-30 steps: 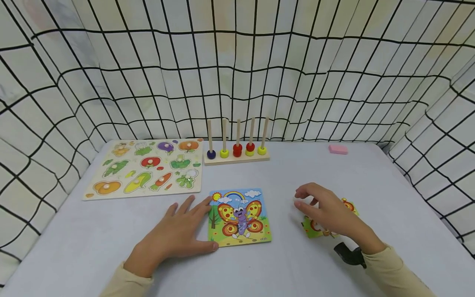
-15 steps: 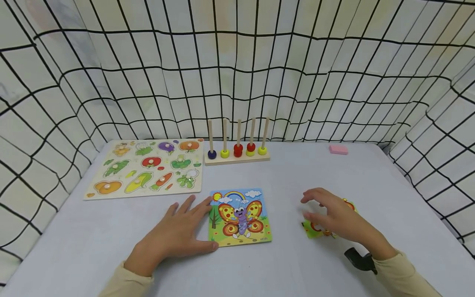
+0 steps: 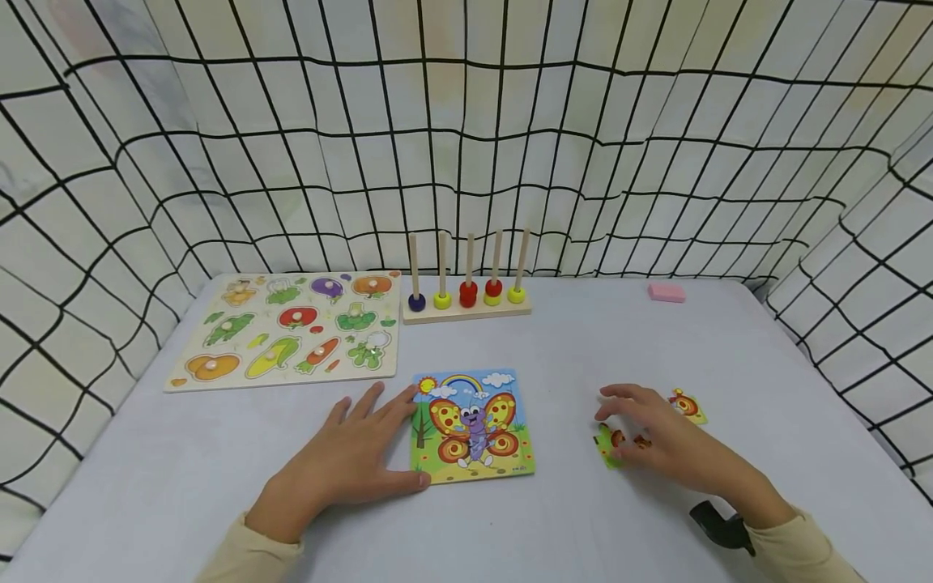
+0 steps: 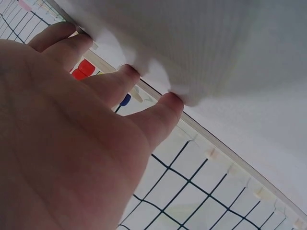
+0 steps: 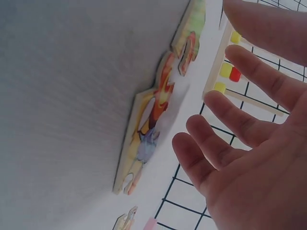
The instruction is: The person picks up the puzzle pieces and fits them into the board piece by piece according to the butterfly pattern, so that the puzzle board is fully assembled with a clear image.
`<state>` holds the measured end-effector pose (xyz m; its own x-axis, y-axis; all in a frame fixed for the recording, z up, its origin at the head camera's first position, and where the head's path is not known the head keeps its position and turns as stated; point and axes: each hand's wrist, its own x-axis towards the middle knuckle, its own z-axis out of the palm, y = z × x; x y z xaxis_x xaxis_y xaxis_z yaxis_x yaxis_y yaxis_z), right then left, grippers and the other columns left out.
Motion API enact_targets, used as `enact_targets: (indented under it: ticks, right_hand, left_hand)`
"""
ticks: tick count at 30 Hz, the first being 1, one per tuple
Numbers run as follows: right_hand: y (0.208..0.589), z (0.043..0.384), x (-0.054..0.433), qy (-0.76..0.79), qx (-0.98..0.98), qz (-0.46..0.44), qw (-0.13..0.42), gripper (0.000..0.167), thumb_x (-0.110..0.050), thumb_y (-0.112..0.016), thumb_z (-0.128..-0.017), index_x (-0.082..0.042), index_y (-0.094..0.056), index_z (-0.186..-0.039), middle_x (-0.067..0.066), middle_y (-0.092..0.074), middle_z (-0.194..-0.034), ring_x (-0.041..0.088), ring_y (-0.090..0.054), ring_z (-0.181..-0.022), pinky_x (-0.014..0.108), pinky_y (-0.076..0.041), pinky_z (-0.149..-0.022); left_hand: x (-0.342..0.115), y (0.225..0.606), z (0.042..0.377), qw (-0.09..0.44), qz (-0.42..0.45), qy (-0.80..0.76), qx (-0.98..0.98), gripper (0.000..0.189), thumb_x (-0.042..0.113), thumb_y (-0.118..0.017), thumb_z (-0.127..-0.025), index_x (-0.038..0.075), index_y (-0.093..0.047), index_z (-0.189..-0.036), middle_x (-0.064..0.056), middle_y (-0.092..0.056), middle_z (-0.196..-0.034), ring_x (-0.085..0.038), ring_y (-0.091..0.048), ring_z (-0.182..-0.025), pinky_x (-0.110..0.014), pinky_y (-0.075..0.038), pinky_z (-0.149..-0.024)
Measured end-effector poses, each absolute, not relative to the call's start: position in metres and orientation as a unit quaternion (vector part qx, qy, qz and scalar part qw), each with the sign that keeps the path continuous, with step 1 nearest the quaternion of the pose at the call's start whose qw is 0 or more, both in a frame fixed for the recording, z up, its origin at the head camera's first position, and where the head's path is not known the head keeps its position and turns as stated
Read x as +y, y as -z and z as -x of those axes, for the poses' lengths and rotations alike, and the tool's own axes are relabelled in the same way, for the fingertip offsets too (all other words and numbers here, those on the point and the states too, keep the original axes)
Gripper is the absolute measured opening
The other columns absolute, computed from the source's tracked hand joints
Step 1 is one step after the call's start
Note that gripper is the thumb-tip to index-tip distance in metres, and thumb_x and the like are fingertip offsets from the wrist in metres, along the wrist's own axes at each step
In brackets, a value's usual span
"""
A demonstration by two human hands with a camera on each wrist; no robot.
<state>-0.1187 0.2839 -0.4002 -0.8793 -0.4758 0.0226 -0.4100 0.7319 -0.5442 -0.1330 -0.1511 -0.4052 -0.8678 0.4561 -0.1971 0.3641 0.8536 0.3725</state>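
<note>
A square butterfly puzzle point(image 3: 474, 429) lies flat in the middle of the white table, its picture whole. My left hand point(image 3: 338, 465) is spread on the table at its left side, forefinger and thumb touching that edge. To the right, my right hand point(image 3: 674, 445) hovers above several loose puzzle pieces, fingers relaxed and apart. One green-edged piece point(image 3: 607, 449) shows by the fingertips; another piece point(image 3: 688, 406) lies beyond the knuckles. In the right wrist view, a yellow-orange piece point(image 5: 144, 139) lies flat, with a gap to the fingers. The palm partly hides pieces in the head view.
A vegetable peg puzzle board point(image 3: 291, 332) lies at the back left. Beside it stands a wooden peg stacker point(image 3: 466, 312) with coloured rings. A pink block point(image 3: 666, 292) sits at the back right. Black netting point(image 3: 466, 134) over white cloth encloses the table's far side.
My right hand has shifted right and slightly toward me over the loose pieces, uncovering the far piece. My left hand and the butterfly puzzle stay in place.
</note>
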Motion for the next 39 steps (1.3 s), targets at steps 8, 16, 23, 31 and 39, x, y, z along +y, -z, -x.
enact_targets:
  ticks: [8,16,23,31,39]
  right_hand:
    - [0.4087,0.1181,0.2806,0.251,0.936,0.241,0.051,0.040,-0.012,-0.089,-0.089,-0.027,-0.069,-0.120,0.007,-0.052,-0.154,0.040,-0.037,-0.149,0.067,-0.040,-0.113]
    - [0.4086,0.1180,0.2792,0.247,0.939,0.234,0.053,0.037,-0.012,-0.091,-0.086,-0.029,-0.072,-0.113,0.010,-0.053,-0.154,0.046,-0.027,-0.154,0.076,-0.027,-0.117]
    - [0.4086,0.1190,0.2773,0.242,0.940,0.232,0.063,0.033,-0.013,-0.090,-0.087,-0.030,-0.072,-0.109,0.012,-0.052,-0.156,0.048,-0.024,-0.154,0.078,-0.026,-0.116]
    - [0.4086,0.1173,0.2786,0.226,0.939,0.258,0.038,0.035,-0.011,-0.090,-0.088,-0.028,-0.066,-0.109,0.000,-0.058,-0.134,0.029,-0.047,-0.126,0.052,-0.049,-0.099]
    - [0.4074,0.1165,0.2806,0.235,0.934,0.266,0.051,0.033,-0.013,-0.087,-0.091,-0.022,-0.069,-0.117,-0.012,-0.057,-0.113,0.014,-0.047,-0.106,0.033,-0.049,-0.085]
  left_hand:
    - [-0.1514,0.4062,0.1336,0.142,-0.216,-0.165,0.952,0.111,0.076,-0.076,-0.083,0.013,-0.040,-0.166,-0.006,-0.033,-0.173,-0.044,-0.017,-0.161,-0.075,-0.013,-0.123]
    - [-0.1507,0.4069,0.1337,0.142,-0.217,-0.166,0.951,0.110,0.076,-0.075,-0.084,0.012,-0.040,-0.166,-0.005,-0.032,-0.174,-0.043,-0.016,-0.161,-0.075,-0.012,-0.123]
    - [-0.1507,0.4070,0.1337,0.143,-0.217,-0.162,0.952,0.109,0.076,-0.076,-0.083,0.013,-0.041,-0.166,-0.003,-0.030,-0.175,-0.044,-0.016,-0.161,-0.076,-0.012,-0.122]
    - [-0.1505,0.4058,0.1328,0.144,-0.214,-0.167,0.952,0.108,0.075,-0.077,-0.083,0.014,-0.042,-0.165,-0.003,-0.030,-0.175,-0.043,-0.016,-0.161,-0.076,-0.011,-0.122]
    - [-0.1503,0.4062,0.1332,0.146,-0.214,-0.163,0.952,0.108,0.075,-0.076,-0.083,0.014,-0.041,-0.166,-0.003,-0.030,-0.175,-0.043,-0.016,-0.161,-0.076,-0.011,-0.122]
